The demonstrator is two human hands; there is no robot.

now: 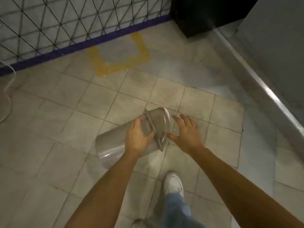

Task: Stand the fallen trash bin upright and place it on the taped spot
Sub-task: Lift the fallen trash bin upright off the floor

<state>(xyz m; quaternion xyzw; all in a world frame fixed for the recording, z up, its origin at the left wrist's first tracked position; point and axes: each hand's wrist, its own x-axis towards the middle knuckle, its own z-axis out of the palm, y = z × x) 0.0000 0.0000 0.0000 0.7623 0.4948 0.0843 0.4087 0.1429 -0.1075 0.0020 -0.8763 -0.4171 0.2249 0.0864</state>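
Observation:
A grey plastic trash bin [111, 145] lies on its side on the tiled floor, its domed lid end pointing up and to the right. My left hand [139, 137] grips the bin at the rim where the lid meets the body. My right hand [185, 133] hovers just right of the lid with fingers spread, holding nothing; I cannot tell whether its thumb touches the lid. The taped spot [121, 53] is a yellow square outline on the floor farther away, against the fence base.
A black wire mesh fence [65, 22] with a purple base strip runs along the far left. A black box [205, 15] stands at the far corner. A grey wall with a metal edge [271, 96] runs down the right. My white shoe [173, 183] is below the bin.

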